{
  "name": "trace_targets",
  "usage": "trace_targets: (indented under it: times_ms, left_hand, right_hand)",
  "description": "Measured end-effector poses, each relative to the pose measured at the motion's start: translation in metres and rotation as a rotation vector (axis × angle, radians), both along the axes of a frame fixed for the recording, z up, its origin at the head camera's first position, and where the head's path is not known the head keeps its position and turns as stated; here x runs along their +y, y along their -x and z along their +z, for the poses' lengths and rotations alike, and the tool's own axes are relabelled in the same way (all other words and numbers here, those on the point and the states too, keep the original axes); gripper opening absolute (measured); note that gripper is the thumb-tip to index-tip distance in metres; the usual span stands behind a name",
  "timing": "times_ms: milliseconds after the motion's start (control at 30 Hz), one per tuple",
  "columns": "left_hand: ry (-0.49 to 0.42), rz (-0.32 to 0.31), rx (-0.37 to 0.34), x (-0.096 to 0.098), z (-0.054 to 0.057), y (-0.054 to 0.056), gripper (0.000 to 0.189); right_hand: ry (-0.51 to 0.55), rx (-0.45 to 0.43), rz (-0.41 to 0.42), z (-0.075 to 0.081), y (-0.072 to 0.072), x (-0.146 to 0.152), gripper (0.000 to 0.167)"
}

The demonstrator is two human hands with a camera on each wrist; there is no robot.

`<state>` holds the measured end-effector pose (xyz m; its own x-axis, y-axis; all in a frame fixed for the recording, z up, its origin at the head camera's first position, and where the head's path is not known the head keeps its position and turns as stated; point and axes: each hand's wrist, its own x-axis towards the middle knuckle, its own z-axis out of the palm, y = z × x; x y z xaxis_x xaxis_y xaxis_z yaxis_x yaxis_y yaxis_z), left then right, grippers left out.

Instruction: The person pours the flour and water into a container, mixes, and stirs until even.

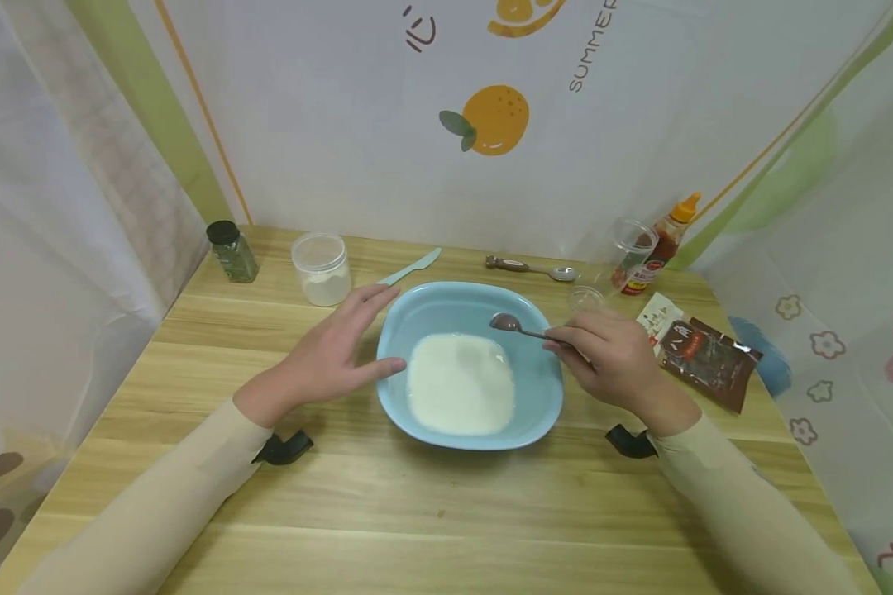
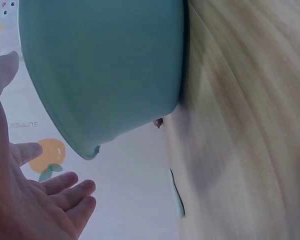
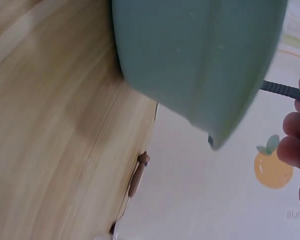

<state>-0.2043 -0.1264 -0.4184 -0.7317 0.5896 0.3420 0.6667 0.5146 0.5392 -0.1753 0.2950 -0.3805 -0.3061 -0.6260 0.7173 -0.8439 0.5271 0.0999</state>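
A light-blue basin [image 1: 454, 310] stands on the wooden table, with a pool of white, milky liquid [image 1: 461, 384] in its bottom. My right hand [image 1: 613, 355] pinches the handle of a small spoon [image 1: 506, 322] at the basin's right rim. The spoon's bowl hangs above the liquid, apart from it. In the right wrist view the handle [image 3: 280, 90] looks dark and ribbed. With fingers spread, my left hand [image 1: 342, 347] is at the basin's left rim, its thumb reaching over the edge. The left wrist view shows that hand [image 2: 40, 200] beside the basin's wall [image 2: 105, 65], holding nothing.
Along the back are a green-herb jar [image 1: 234, 254], a tub of white powder [image 1: 322, 271], a pale-blue knife [image 1: 413, 267] and a brown-handled spoon [image 1: 524, 266]. At right stand a clear cup [image 1: 635, 240] and a sauce bottle [image 1: 666, 244], near a brown packet [image 1: 707, 359].
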Motion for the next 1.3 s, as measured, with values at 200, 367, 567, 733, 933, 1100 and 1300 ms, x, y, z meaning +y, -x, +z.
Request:
trace_targets:
  times_ms: [200,367,567,733,933,1100,1300]
  left_hand:
    - [0.021,-0.005,0.018,0.000,0.003,-0.004,0.097]
    - [0.027,0.009,0.014,-0.004,0.005,-0.005,0.096]
    - [0.038,0.027,0.000,-0.008,0.003,-0.006,0.096]
    - [0.047,0.033,0.000,-0.008,0.001,-0.006,0.096]
    - [0.066,0.036,0.013,-0.010,-0.003,-0.005,0.096]
    - [0.081,0.052,0.006,-0.012,-0.004,-0.005,0.096]
    - [0.081,0.062,0.013,-0.014,-0.004,-0.004,0.096]
  right_hand:
    - [0.065,0.009,-0.090,0.003,-0.011,0.025,0.039]
    - [0.142,0.019,-0.132,0.004,-0.016,0.048,0.041]
    - [0.047,0.032,-0.241,-0.005,-0.018,0.077,0.040]
    - [-0.065,0.028,-0.292,-0.020,-0.017,0.096,0.051]
    - [-0.127,0.015,-0.277,-0.036,-0.013,0.103,0.052]
    - [-0.176,-0.004,-0.276,-0.044,-0.010,0.104,0.055]
    - [-0.249,-0.045,-0.266,-0.050,-0.010,0.105,0.057]
